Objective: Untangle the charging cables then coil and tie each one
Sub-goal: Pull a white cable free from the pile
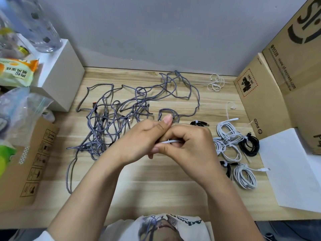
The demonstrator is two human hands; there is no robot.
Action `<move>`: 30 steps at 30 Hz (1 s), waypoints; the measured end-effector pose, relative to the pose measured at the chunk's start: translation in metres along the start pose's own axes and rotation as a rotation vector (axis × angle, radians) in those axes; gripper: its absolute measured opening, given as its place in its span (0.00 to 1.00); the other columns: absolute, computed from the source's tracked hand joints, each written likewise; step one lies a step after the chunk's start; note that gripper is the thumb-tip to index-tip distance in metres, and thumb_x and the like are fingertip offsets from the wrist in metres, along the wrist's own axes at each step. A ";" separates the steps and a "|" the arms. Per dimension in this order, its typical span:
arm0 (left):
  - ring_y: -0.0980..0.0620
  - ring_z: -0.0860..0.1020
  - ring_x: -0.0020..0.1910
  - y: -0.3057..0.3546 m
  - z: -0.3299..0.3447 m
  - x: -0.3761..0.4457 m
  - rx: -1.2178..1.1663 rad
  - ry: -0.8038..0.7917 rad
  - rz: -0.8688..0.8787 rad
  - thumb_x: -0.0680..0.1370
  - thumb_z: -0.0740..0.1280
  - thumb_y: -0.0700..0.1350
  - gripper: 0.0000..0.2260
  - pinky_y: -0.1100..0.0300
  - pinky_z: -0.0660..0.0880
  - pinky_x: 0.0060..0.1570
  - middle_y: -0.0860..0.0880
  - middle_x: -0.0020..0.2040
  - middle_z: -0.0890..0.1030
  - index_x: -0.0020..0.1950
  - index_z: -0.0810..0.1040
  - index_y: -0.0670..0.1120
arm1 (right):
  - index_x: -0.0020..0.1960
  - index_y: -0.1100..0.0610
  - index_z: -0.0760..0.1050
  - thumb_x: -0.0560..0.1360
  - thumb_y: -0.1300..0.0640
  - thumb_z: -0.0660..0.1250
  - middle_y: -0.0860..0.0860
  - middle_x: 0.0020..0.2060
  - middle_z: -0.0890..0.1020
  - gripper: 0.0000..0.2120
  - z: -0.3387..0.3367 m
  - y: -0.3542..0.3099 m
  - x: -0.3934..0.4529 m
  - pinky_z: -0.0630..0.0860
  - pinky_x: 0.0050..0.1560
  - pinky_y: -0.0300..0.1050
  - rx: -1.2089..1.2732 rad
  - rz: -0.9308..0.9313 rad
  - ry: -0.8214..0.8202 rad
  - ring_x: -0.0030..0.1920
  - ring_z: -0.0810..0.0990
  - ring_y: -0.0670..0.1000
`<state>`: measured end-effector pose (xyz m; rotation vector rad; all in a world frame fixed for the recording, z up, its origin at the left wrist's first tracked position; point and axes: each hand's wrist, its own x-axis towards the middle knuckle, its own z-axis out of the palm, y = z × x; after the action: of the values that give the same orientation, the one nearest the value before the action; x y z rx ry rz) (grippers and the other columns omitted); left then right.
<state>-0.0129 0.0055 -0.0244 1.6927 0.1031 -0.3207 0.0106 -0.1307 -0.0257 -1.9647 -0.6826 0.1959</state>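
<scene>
Nearest, low at the frame edge: printed shirt (166,226), a strand of braided cable hanging down over it. Just above, both hands clasped together over the wooden table (156,185). Left hand (139,141) curled, thumb raised, fingers tucked against the right. Right hand (187,143) curled over it, pinching a thin white tie (171,141) that pokes out between the fingers. Whatever bundle sits inside the clasp: hidden, cannot tell.

Left of and beyond the left hand: grey braided cables (111,119), a loose snarl spread wide, one strand trailing back toward the body. Right of the right hand: coiled white cables (229,136), already tied, and just past them a coiled black cable (250,145). Nearer, another white coil (245,176). Further right, cardboard box (281,84).

Step in hand, by the look: fastening a tie, probably round a coil. Well along with the white and black leads; braided tangle still undone.

Next, likely: cinch, set down right with the finished coils, then reach left and pick out one braided end, drawing slowly so loops do not tighten.
</scene>
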 end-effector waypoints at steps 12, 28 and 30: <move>0.54 0.61 0.18 0.002 -0.016 -0.004 -0.264 -0.414 0.021 0.72 0.59 0.68 0.26 0.68 0.69 0.26 0.57 0.18 0.61 0.26 0.75 0.49 | 0.47 0.51 0.73 0.63 0.36 0.72 0.51 0.37 0.80 0.23 -0.007 0.022 0.008 0.68 0.31 0.34 0.621 0.215 -0.277 0.35 0.77 0.53; 0.53 0.58 0.13 0.009 0.012 0.017 -0.383 -0.054 0.050 0.76 0.56 0.59 0.29 0.69 0.62 0.20 0.51 0.14 0.61 0.17 0.67 0.45 | 0.28 0.68 0.76 0.65 0.48 0.73 0.67 0.27 0.73 0.22 -0.001 0.020 0.016 0.71 0.28 0.52 0.529 0.088 0.059 0.30 0.74 0.67; 0.53 0.61 0.17 0.001 0.012 0.024 -0.290 0.133 0.096 0.74 0.60 0.54 0.26 0.67 0.58 0.20 0.49 0.16 0.64 0.21 0.68 0.38 | 0.27 0.65 0.77 0.66 0.47 0.72 0.59 0.25 0.74 0.21 0.001 0.026 0.017 0.70 0.31 0.53 0.268 -0.005 0.134 0.30 0.74 0.59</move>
<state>0.0083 -0.0095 -0.0309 1.4251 0.1586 -0.1145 0.0344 -0.1295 -0.0454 -1.7026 -0.5436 0.1433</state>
